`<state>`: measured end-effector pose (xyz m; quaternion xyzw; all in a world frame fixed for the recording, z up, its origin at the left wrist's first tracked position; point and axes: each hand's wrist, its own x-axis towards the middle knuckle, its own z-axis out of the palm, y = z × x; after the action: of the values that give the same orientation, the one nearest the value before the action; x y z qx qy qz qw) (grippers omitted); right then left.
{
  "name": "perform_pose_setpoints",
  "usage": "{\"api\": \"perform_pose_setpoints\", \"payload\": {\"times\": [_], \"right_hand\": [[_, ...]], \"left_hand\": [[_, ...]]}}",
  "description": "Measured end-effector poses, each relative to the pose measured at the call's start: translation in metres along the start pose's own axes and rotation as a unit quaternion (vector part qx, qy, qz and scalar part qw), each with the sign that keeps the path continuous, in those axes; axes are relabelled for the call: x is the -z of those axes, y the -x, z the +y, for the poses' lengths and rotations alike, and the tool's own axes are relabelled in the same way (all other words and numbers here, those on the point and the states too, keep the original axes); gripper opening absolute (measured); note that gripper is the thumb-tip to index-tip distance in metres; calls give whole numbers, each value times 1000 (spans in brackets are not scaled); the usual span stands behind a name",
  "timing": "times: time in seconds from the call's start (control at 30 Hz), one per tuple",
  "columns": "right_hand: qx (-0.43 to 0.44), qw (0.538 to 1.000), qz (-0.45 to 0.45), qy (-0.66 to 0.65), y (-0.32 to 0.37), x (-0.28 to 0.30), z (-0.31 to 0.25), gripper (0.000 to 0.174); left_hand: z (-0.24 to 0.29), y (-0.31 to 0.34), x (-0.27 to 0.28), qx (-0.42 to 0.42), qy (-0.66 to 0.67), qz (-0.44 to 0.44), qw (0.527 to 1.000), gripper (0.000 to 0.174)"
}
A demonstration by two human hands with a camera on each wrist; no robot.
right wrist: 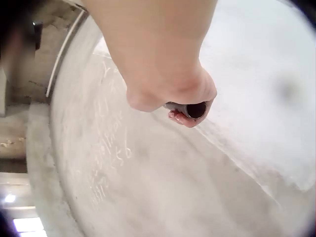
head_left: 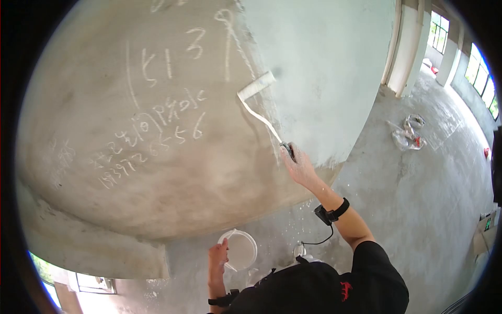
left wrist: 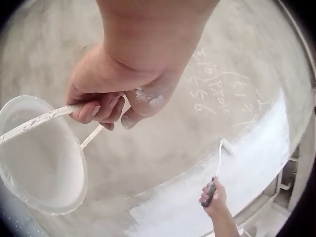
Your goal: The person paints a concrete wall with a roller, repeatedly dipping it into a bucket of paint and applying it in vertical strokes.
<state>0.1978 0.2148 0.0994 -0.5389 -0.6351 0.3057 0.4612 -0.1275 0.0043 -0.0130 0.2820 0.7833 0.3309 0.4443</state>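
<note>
My right hand (head_left: 298, 165) grips the dark handle of a paint roller (head_left: 257, 86), whose white head lies against the wall where bare grey-brown plaster (head_left: 157, 172) meets the white painted area (head_left: 324, 78). In the right wrist view the fingers of the right hand (right wrist: 173, 96) wrap round the handle's hollow end (right wrist: 196, 109); the roller head is hidden there. My left hand (left wrist: 118, 94), with white smears near the thumb, holds the handle of a white bucket (left wrist: 74, 173). Pale paint or a pale inner surface shows inside the bucket.
Chalk writing (head_left: 180, 120) covers part of the bare plaster. A clear plastic bag (head_left: 410, 135) lies on the concrete floor (head_left: 387, 183) at the right. Windows (head_left: 481, 76) and pillars stand beyond. White spots mark the floor near the wall's foot.
</note>
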Motion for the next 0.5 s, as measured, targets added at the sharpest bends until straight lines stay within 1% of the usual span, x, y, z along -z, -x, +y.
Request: {"api": "perform_pose_setpoints", "payload": {"times": [0.03, 0.07, 0.1, 0.13, 0.17, 0.2, 0.27, 0.3, 0.33, 0.37, 0.4, 0.43, 0.47, 0.5], "right_hand": [[3, 999, 7, -31, -6, -9, -8, 38], [6, 998, 14, -62, -12, -17, -16, 39], [16, 998, 23, -55, -15, -22, -25, 39], [23, 994, 14, -103, -16, -28, -35, 39], [29, 988, 5, -150, -16, -37, -44, 41], [35, 989, 18, -145, -11, -46, -48, 41], [-26, 972, -1, -235, 0, -60, -43, 43], [-36, 970, 3, -239, 8, -69, -31, 44], [-47, 969, 6, -242, 17, -76, -10, 46], [-65, 973, 14, -222, 29, -87, 15, 47], [-78, 976, 22, -204, 41, -94, 33, 48], [-115, 973, 23, -197, 58, -95, 36, 49], [-117, 978, 20, -170, 72, -97, 52, 49], [-160, 972, 19, -172, 87, -100, 65, 46]], "left_hand": [[-4, -5, 4, -6, -34, -17, 999, 45], [-8, -11, 7, -16, -28, -22, 999, 45], [-13, -18, 8, -16, -32, -40, 999, 43], [-22, -28, 12, -15, -38, -60, 997, 41], [-52, -58, 13, -116, -41, -98, 988, 41], [-83, -86, 17, -215, -45, -135, 966, 41], [-92, -93, 14, -230, -55, -150, 960, 43], [-79, -82, 17, -240, -51, -162, 956, 43], [-58, -58, 21, -157, -97, -167, 969, 49], [-46, -49, 26, -74, -144, -170, 972, 57], [-49, -60, 28, -88, -188, -190, 960, 58], [-61, -74, 31, -108, -231, -205, 945, 59], [-96, -99, 28, -138, -187, -192, 954, 53], [-117, -123, 23, -166, -141, -179, 960, 48]]}}
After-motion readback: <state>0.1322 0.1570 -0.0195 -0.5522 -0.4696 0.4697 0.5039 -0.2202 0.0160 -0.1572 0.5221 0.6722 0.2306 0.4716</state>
